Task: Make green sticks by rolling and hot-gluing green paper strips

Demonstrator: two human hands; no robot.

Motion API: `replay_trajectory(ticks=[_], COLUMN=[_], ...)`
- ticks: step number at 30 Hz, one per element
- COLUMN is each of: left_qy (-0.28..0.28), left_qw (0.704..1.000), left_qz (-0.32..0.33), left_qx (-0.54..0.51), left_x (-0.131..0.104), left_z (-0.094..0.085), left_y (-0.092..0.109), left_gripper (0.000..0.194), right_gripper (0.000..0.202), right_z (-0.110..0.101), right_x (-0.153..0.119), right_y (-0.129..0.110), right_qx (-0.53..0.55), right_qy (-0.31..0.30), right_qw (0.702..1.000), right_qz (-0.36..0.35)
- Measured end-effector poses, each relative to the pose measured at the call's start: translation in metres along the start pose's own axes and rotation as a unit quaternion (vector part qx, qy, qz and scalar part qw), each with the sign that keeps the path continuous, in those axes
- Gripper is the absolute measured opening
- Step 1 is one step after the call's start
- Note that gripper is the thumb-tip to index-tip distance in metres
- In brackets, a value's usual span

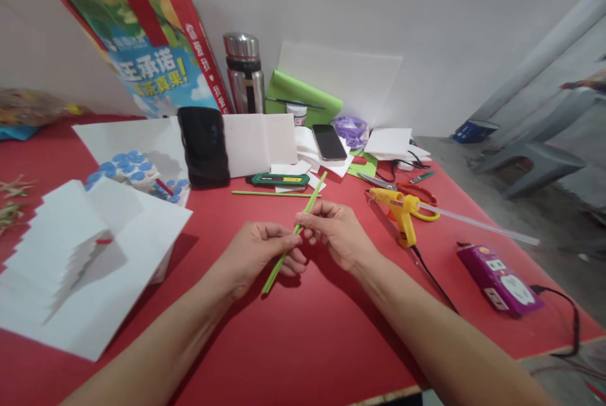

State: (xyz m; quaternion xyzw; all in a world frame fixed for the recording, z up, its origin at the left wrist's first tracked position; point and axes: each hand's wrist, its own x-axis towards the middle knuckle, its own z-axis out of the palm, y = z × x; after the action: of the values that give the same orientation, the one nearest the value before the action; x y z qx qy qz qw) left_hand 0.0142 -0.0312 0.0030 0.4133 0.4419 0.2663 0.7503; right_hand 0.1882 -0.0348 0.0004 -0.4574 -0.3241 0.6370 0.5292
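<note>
Thin green strips (277, 269), at least two side by side, run diagonally through both hands above the red table. My left hand (267, 251) is closed, pinching them low down between thumb and fingers. My right hand (334, 229) pinches the same strips higher up, close to the left fingertips. Another green strip (274, 193) lies flat on the table beyond my hands. Just behind it rests a green utility knife (278, 180). Whether the held strips are paper or another material I cannot tell.
On the right are a yellow glue gun (400, 207), scissors (421, 194) and a purple box (499, 280) with a cable. A folded white paper piece (142, 254) stands left. Behind are an upright black phone (203, 147), a flat phone (329, 142) and a steel flask (245, 74).
</note>
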Motion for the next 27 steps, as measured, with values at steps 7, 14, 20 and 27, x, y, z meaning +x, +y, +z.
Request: replay_trajectory(ticks=[7, 14, 20, 27], left_qy=[0.074, 0.006, -0.030, -0.078], left_qw=[0.991, 0.997, 0.999, 0.985], left_qz=[0.051, 0.024, -0.005, -0.061], left_qx=[0.102, 0.075, -0.045, -0.138], left_x=[-0.003, -0.003, -0.004, -0.001], left_z=[0.011, 0.010, 0.008, 0.001], left_y=[0.001, 0.001, 0.001, 0.000], left_gripper=[0.027, 0.042, 0.045, 0.021], right_gripper=[0.039, 0.043, 0.042, 0.039], right_z=[-0.002, -0.009, -0.011, -0.012], right_x=[0.000, 0.003, 0.003, 0.003], right_y=[-0.006, -0.011, -0.011, -0.011], right_qx=[-0.013, 0.004, 0.010, 0.023], right_qy=[0.039, 0.030, 0.029, 0.002], right_qw=[0.999, 1.000, 0.999, 1.000], right_qz=[-0.024, 0.004, 0.022, 0.019])
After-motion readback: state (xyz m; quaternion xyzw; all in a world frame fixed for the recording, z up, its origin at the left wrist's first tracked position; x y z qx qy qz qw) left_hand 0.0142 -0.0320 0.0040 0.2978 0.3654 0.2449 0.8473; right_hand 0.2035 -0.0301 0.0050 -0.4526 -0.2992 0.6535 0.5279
